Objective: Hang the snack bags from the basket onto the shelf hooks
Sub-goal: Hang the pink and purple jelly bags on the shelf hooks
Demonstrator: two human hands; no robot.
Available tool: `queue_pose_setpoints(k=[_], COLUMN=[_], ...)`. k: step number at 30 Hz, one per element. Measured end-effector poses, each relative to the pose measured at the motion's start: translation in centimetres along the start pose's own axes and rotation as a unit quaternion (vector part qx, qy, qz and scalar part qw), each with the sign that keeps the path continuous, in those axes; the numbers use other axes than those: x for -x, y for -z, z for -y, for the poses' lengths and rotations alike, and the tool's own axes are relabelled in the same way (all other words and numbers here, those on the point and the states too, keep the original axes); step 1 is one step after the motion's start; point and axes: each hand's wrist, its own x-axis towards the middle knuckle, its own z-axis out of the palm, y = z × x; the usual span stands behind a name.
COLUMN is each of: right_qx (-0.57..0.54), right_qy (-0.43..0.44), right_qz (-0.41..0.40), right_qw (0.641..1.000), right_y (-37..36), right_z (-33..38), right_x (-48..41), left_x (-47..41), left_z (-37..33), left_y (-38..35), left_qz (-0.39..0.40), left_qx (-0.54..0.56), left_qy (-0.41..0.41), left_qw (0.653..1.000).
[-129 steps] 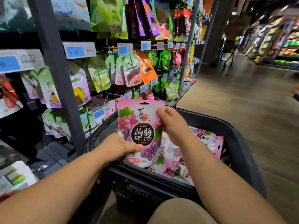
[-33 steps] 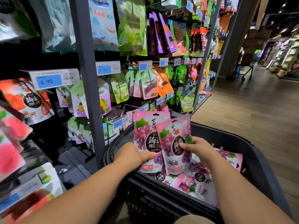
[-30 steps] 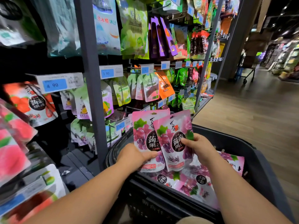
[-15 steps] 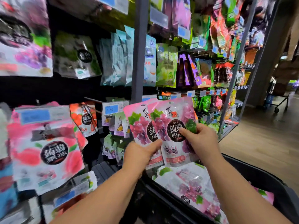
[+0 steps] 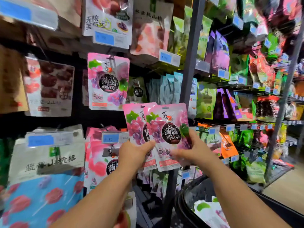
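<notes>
Holding up, overlapped and upright before the grey metal shelf post (image 5: 189, 63): rear glossy pink grape-print snack bag (image 5: 134, 122) in left hand (image 5: 133, 153), thumb curled over its lower front; front glossy pink grape-print snack bag (image 5: 167, 127) pinched at its right edge by right hand (image 5: 195, 150). Down and right of a matching hung pink bag (image 5: 107, 81), above the black plastic basket (image 5: 181, 203)

A dark gap (image 5: 102, 118) lies open between the hung grape bag (image 5: 107, 81) and the price tag (image 5: 113, 137).

bare left hand (image 5: 133, 153), bare right hand (image 5: 195, 150)
</notes>
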Motion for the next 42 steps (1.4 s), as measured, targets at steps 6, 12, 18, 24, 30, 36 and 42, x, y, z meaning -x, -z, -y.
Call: queue_pose_setpoints(k=[6,12,18,24,30,36,42], right_qx=[-0.071,-0.170,-0.241,-0.260,-0.285,-0.302,-0.312], right_qy=[0.003,0.004,0.028,0.061,0.074,0.088,0.083], right_qz=[0.043,0.026,0.018,0.006,0.003,0.003,-0.007], right_qw=[0.997,0.985,0.970,0.964,0.955,0.949,0.946], right_y=[-2.0,-5.5,-8.4,-10.8,-13.3,-14.9,-15.4], right_z=[2.7,5.0,6.8,9.0,10.8,12.0,11.9], right_x=[-1.3,-2.8,-5.5,-8.6,-11.0,-12.1,-12.8], left_x=[-1.5,-1.9,-3.0,-4.1,-5.4,-6.3,-6.1], left_z=[-2.3,-4.7,-6.0,-7.5,-7.5,-7.0,-7.6], left_y=[4.2,7.9,11.2,14.7,18.2,20.4,21.3], left_qz=[-0.011,-0.045,-0.078,-0.127,-0.156,-0.142,-0.144], left_qx=[0.030,0.036,0.046,0.030,-0.003,-0.012,-0.020], left_qy=[-0.002,-0.030,-0.043,-0.052,-0.048,-0.050,-0.046], left_qw=[0.999,0.998,0.995,0.990,0.987,0.988,0.988])
